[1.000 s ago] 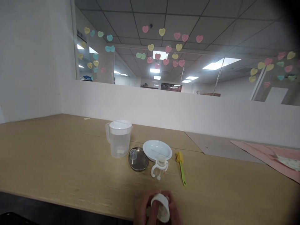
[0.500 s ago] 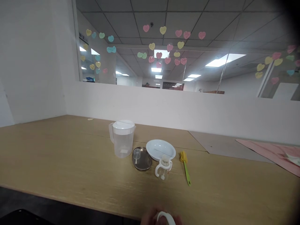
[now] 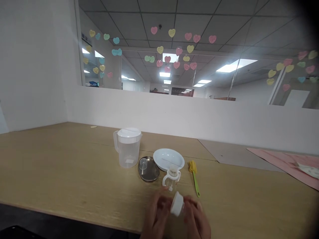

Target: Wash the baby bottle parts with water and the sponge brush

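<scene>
Between left grip (image 3: 157, 212), right grip (image 3: 195, 212): white collar (image 3: 177, 204).

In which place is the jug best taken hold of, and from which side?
Probably by its handle, coming from the left: the jug stands upright with that handle turned left, away from the tray close to its right.
</scene>
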Demonstrator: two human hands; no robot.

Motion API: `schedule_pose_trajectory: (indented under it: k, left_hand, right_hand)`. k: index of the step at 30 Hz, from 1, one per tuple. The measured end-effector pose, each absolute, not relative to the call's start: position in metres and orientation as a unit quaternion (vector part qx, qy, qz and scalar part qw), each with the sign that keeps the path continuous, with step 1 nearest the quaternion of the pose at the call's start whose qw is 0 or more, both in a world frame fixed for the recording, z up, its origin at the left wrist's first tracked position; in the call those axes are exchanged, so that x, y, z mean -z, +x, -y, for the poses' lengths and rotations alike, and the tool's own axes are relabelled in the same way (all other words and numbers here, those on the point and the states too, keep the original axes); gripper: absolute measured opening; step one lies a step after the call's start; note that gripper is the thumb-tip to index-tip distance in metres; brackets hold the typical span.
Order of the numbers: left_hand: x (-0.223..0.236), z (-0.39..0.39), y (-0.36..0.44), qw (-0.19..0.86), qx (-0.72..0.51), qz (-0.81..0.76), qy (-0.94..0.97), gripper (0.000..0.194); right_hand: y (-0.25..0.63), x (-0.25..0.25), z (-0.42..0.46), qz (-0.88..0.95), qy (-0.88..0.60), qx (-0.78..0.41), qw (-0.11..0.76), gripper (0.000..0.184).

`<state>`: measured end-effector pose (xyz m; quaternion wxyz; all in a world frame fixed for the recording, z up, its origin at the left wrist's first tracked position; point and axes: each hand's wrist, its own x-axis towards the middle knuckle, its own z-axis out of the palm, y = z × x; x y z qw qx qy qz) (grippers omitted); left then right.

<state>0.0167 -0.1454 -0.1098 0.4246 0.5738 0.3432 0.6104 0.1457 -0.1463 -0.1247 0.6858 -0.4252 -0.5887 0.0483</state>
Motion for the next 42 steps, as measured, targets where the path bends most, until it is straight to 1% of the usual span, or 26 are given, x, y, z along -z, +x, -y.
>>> schedule_pose_trajectory:
  k: [2, 3, 4, 5, 6, 8, 10, 13, 15, 17, 22, 24, 29, 34, 36, 39, 42]
  left_hand:
    - [0.104, 0.120, 0.020, 0.258, -0.639, -0.347, 0.636, 0.029]
    - [0.102, 0.107, 0.023, 0.188, -0.639, -0.348, 0.660, 0.031]
    - [0.101, 0.094, 0.027, 0.132, -0.631, -0.342, 0.683, 0.036]
    - [0.101, 0.081, 0.032, 0.083, -0.623, -0.330, 0.704, 0.040]
    - [0.103, 0.071, 0.037, 0.049, -0.614, -0.335, 0.713, 0.043]
    - [0.108, 0.056, 0.046, 0.018, -0.588, -0.347, 0.730, 0.049]
    - [0.114, 0.048, 0.050, 0.033, -0.576, -0.351, 0.737, 0.048]
    - [0.119, 0.047, 0.050, 0.094, -0.577, -0.329, 0.741, 0.043]
    - [0.119, 0.048, 0.047, 0.120, -0.579, -0.319, 0.741, 0.039]
    - [0.119, 0.049, 0.045, 0.124, -0.577, -0.319, 0.741, 0.039]
    - [0.126, 0.043, 0.047, 0.121, -0.571, -0.333, 0.740, 0.051]
    - [0.130, 0.040, 0.048, 0.121, -0.579, -0.345, 0.729, 0.053]
    - [0.129, 0.040, 0.047, 0.137, -0.585, -0.324, 0.731, 0.055]
    - [0.132, 0.037, 0.046, 0.148, -0.589, -0.331, 0.722, 0.058]
    - [0.138, 0.033, 0.046, 0.160, -0.589, -0.337, 0.717, 0.060]
    - [0.145, 0.027, 0.046, 0.186, -0.590, -0.333, 0.712, 0.063]
    - [0.147, 0.025, 0.046, 0.193, -0.593, -0.326, 0.711, 0.064]
  right_hand:
    - [0.147, 0.100, 0.126, 0.520, -0.467, -0.042, 0.714, 0.019]
    - [0.147, 0.088, 0.114, 0.497, -0.479, -0.044, 0.722, 0.023]
    - [0.147, 0.077, 0.102, 0.490, -0.474, -0.044, 0.731, 0.031]
    - [0.147, 0.069, 0.090, 0.480, -0.469, -0.038, 0.741, 0.034]
    - [0.146, 0.064, 0.077, 0.472, -0.472, -0.027, 0.744, 0.032]
    - [0.146, 0.064, 0.054, 0.478, -0.477, 0.012, 0.738, 0.027]
    - [0.145, 0.073, 0.036, 0.530, -0.464, 0.029, 0.709, 0.027]
    - [0.145, 0.093, 0.023, 0.604, -0.429, 0.032, 0.671, 0.022]
    - [0.144, 0.102, 0.022, 0.603, -0.427, 0.035, 0.673, 0.019]
    - [0.143, 0.106, 0.023, 0.592, -0.431, 0.030, 0.680, 0.017]
    - [0.144, 0.112, 0.020, 0.581, -0.405, 0.033, 0.705, 0.014]
    - [0.145, 0.115, 0.017, 0.570, -0.404, 0.034, 0.715, 0.014]
    - [0.145, 0.117, 0.013, 0.577, -0.445, -0.008, 0.685, 0.021]
    - [0.143, 0.116, 0.012, 0.586, -0.429, -0.054, 0.685, 0.022]
    - [0.142, 0.116, 0.012, 0.596, -0.417, -0.067, 0.683, 0.026]
    - [0.141, 0.116, 0.011, 0.606, -0.405, -0.069, 0.681, 0.033]
    - [0.141, 0.118, 0.010, 0.606, -0.416, -0.070, 0.674, 0.035]
